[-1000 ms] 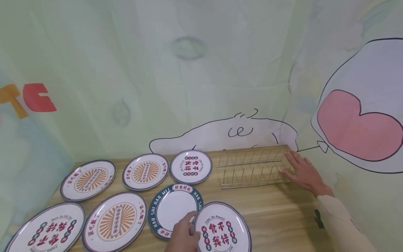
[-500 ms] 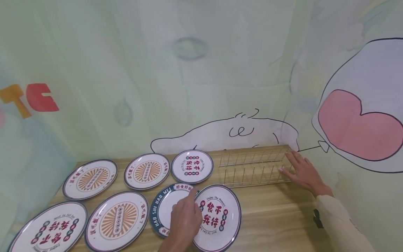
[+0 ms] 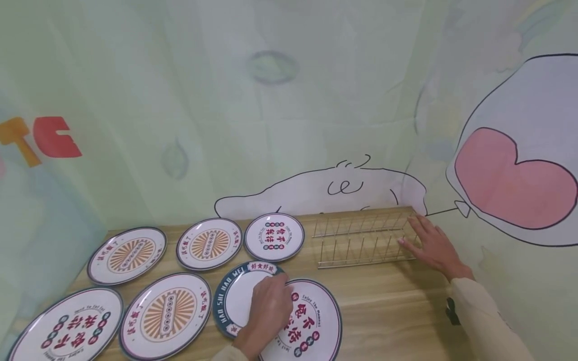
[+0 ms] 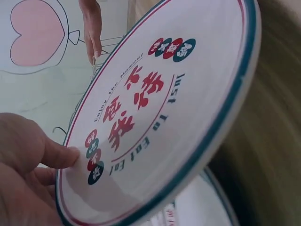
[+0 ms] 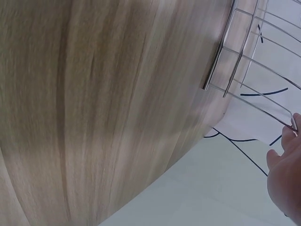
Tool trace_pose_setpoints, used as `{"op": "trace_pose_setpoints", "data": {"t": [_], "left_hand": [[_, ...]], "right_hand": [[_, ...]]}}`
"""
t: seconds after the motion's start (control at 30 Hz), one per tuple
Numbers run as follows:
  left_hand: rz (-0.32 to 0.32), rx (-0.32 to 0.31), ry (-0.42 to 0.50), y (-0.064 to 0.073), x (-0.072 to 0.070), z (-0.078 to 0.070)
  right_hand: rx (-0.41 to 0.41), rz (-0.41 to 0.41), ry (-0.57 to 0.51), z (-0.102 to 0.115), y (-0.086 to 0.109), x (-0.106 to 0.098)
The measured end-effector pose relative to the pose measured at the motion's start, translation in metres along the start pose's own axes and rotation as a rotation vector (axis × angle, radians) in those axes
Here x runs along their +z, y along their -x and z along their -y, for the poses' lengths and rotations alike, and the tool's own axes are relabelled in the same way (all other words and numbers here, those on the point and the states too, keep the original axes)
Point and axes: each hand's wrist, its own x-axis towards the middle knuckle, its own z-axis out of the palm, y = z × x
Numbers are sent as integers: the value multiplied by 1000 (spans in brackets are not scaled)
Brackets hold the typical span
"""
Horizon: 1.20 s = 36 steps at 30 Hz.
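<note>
My left hand (image 3: 270, 308) pinches the left rim of a round white plate (image 3: 322, 313) with a teal edge and red lettering. In the left wrist view the thumb (image 4: 63, 155) lies on the face of this plate, which is tilted up, and the other fingers go behind it. My right hand (image 3: 435, 248) holds the right end of a wire plate rack (image 3: 363, 255), thumb at the front and fingers toward the back. Fingertips are at the end of the wire in the right wrist view. The rack's slots hold no plates.
A teal-banded plate (image 3: 232, 301) lies just left of the held one, partly covered by my left hand. Several other printed plates, among them a small one (image 3: 274, 238), lie across the wooden table (image 3: 384, 306). A printed curtain (image 3: 226, 125) hangs behind.
My left hand has taken the plate by its rim, moved up with it and then slightly left; the plate now tilts. The right hand stays at the rack's end.
</note>
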Motion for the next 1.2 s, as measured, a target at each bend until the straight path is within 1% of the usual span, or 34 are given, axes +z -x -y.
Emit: {"op": "trace_pose_setpoints", "data": {"t": [0.07,0.1,0.3,0.33,0.4,0.5,0.57,0.67,0.73,0.8,0.87,0.97,1.03,1.2], "left_hand": [[-5,24,-35,1,-3,-5],[-16,57,-48,2,-5,-8],[-106,328,-163,9,-16,-20],[-121,356,-174,10,-18,-22],[-161,402,-166,11,-19,-25],[-229,452,-157,11,-19,-29],[-258,467,-158,11,-18,-32],[-291,481,-186,9,-19,-37],[-313,482,-205,5,-21,-43],[-338,475,-228,-1,-25,-50],[-357,459,-237,-10,-30,-57],[-367,427,-245,-26,-39,-70],[-374,409,-240,-39,-45,-78],[-379,339,-228,-73,-59,-96]], "right_hand": [[1,0,2,0,0,0],[3,2,2,0,0,0],[15,5,-8,-1,2,1],[16,5,-8,-1,2,1],[19,3,-11,-1,2,1],[21,-6,-14,-1,1,1],[21,-4,-16,-1,-1,1],[19,4,-21,0,-3,0],[16,4,-20,1,-5,0],[13,-4,-22,1,-6,-2],[12,-14,-21,1,-6,-3],[12,-22,-23,1,-7,-4],[15,-23,-23,0,-7,-4],[18,-18,-29,1,-6,-2]]}}
